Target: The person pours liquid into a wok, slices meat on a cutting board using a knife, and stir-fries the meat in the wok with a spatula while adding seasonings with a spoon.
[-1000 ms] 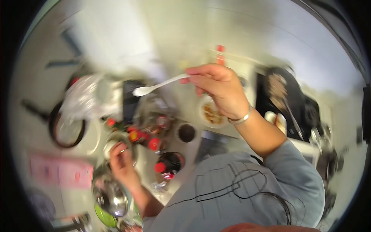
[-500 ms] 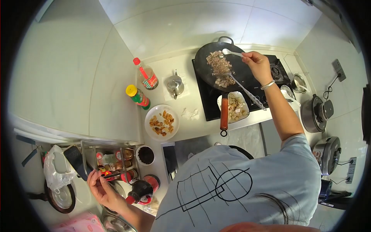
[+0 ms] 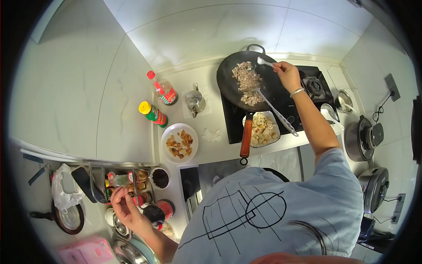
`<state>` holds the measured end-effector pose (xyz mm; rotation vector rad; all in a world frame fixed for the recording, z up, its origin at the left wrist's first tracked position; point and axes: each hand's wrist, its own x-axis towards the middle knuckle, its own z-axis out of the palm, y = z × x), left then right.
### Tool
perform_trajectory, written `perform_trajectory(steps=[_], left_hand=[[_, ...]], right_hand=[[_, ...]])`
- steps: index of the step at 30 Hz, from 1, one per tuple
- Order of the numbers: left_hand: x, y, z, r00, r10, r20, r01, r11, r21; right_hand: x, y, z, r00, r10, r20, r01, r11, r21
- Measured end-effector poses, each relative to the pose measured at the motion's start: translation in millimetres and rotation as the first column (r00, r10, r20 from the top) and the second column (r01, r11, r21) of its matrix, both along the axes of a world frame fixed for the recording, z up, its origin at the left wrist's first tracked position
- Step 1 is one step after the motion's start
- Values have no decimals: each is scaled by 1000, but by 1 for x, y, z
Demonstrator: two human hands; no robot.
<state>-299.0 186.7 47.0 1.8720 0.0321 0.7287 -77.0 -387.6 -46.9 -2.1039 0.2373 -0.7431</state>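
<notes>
My right hand (image 3: 288,75) grips the handle end of a small white spoon (image 3: 264,62), whose bowl hangs over the right part of a black wok (image 3: 225,81). Minced meat (image 3: 247,79) lies in the wok, and a metal spatula (image 3: 278,112) rests with its head in the meat. The wok's wooden handle (image 3: 247,136) points toward me, beside a dish of pale chopped food (image 3: 265,128). At the lower left my left hand (image 3: 127,211), fingers slightly curled and apart, is empty next to the rack of seasoning bottles (image 3: 132,178).
A plate of browned pieces (image 3: 179,143), a red-capped bottle (image 3: 165,91), a yellow-capped bottle (image 3: 153,114) and a glass pot (image 3: 194,101) stand left of the stove. A bowl of dark contents (image 3: 159,178) is near the rack. Cookers (image 3: 358,138) stand at right.
The view has swung from the left counter to the stove. My right hand has carried the spoon over the wok; in the last half second the spoon's bowl turned over slightly. My left hand stays low left.
</notes>
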Motion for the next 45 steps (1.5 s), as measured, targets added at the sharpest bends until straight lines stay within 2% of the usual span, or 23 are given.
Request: perform_trajectory(steps=[5, 6, 8, 11, 14, 17, 18, 20, 21, 22, 25, 26, 29, 30, 31, 32, 35, 36, 39, 41, 43, 45], left_hand=[[-1, -21, -23, 988, -116, -99, 112, 993, -47], [-2, -26, -32, 990, -107, -96, 97, 990, -107], [-2, -31, -49, 972, -191, -138, 173, 976, -134], [-7, -47, -56, 947, -261, -188, 217, 949, -228], [-11, -50, -70, 929, -299, -219, 223, 923, -314], [-18, -46, -80, 912, -283, -296, 192, 934, -303], [-20, -44, -82, 911, -290, -293, 195, 929, -315], [-23, -40, -83, 915, -280, -290, 192, 936, -296], [-26, -36, -83, 915, -275, -294, 192, 940, -282], [-28, -31, -84, 918, -267, -292, 187, 943, -277], [-32, -19, -86, 924, -253, -285, 172, 945, -280], [-34, -14, -85, 925, -246, -289, 162, 945, -286], [-35, -3, -89, 932, -244, -268, 175, 950, -258], [-39, 4, -90, 941, -216, -261, 158, 961, -227], [-40, 8, -89, 941, -199, -274, 150, 970, -191], [-42, 12, -92, 948, -197, -251, 148, 968, -201], [-50, 22, -86, 963, -141, -230, 99, 978, -182], [-51, 27, -81, 962, -135, -235, 92, 978, -187], [-60, 37, -81, 961, -163, -223, 107, 964, -244], [-68, 45, -85, 957, -200, -212, 130, 943, -306], [-74, 53, -74, 953, -190, -234, 118, 950, -289], [-82, 62, -63, 956, -181, -230, 119, 959, -258]], right_hand=[[6, -5, -13, 996, 78, -34, -74, 993, 92], [6, -6, -13, 998, 37, -44, -35, 999, 36], [0, 5, 2, 998, -39, -55, 34, 996, -82], [-2, 12, 2, 989, -11, -150, -17, 982, -187], [7, 7, -18, 999, 21, -29, -22, 1000, -17], [7, 10, -25, 995, 83, 58, -99, 920, 380], [6, 13, -26, 990, 97, 105, -133, 891, 433], [-1, 25, -20, 998, 51, 22, -52, 998, 31], [-5, 33, -18, 1000, 14, -7, -15, 984, -175], [-6, 41, -15, 997, -46, -54, 19, 911, -411], [4, 40, -24, 1000, 16, 14, -6, 844, -536], [8, 39, -27, 992, -1, -130, -74, 817, -572], [11, 38, -26, 976, -140, -168, 19, 820, -572], [12, 31, -32, 967, -134, -217, 19, 887, -462], [21, 30, -40, 985, 99, -143, -106, 993, -43], [22, 26, -45, 969, 182, -166, -109, 921, 374], [-14, 115, 8, 936, 352, 23, -271, 674, 687], [-28, 149, 27, 896, 437, 83, -356, 594, 722], [-67, 269, 88, 777, 607, 169, -521, 467, 715], [-79, 344, 115, 627, 731, 270, -689, 359, 630], [-95, 421, 158, 523, 816, 245, -785, 350, 512], [-96, 488, 185, 286, 888, 360, -915, 142, 377]])
